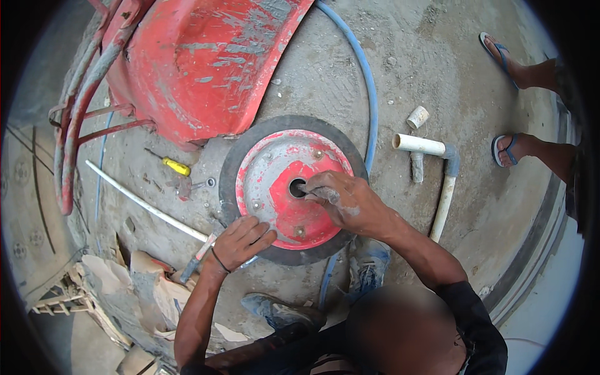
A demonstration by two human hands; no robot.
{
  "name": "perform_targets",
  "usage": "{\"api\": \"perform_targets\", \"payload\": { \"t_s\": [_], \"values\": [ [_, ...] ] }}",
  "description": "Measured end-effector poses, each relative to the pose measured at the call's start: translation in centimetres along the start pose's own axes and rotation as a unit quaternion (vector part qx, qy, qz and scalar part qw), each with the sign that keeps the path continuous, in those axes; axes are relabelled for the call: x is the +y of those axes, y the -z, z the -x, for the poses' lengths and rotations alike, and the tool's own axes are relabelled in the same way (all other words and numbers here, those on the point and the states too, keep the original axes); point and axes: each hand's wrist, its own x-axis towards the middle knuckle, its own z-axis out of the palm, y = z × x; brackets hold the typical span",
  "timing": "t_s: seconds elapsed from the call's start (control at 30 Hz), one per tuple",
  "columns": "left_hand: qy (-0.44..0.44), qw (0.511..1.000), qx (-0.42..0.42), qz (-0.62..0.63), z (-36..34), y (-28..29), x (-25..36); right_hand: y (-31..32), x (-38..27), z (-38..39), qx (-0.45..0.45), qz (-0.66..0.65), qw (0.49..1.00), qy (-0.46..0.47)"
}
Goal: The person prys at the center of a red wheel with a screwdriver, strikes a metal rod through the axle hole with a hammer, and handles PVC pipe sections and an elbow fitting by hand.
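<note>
A wheel with a black tyre and a scuffed red-and-silver rim lies flat on the floor. My right hand is at the central hub hole, its fingertips pinched together at the opening; what they hold is hidden. My left hand rests with curled fingers on the lower-left edge of the wheel, gripping it. Just left of the wheel lie a yellow-handled screwdriver, a ring spanner and, lower down, a hammer-like tool.
A red wheelbarrow tray and its tube frame are upper left, a blue hose above right, white pipe pieces right, a thin white pipe and torn paper left. Another person's sandalled feet stand far right.
</note>
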Motion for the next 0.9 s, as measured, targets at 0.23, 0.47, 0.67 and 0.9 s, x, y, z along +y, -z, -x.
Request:
{"api": "perform_targets", "payload": {
  "t_s": [0.23,0.47,0.67,0.9],
  "values": [
    [-0.005,0.999,0.034,-0.011,-0.4,-0.1,0.1,-0.6,0.3,0.7,-0.006,0.023,1.0,-0.009],
    [-0.005,1.0,0.009,-0.012,-0.1,-0.2,0.5,-1.2,-0.7,1.9,0.001,0.066,0.997,0.042],
    [0.002,1.0,0.006,-0.023,0.2,-0.6,0.6,-1.0,-0.1,2.0,-0.015,0.023,0.999,0.018],
    [0.007,0.999,0.026,-0.038,0.5,-1.8,1.0,-1.1,-0.2,1.9,-0.033,0.046,0.998,0.028]
  ]
}}
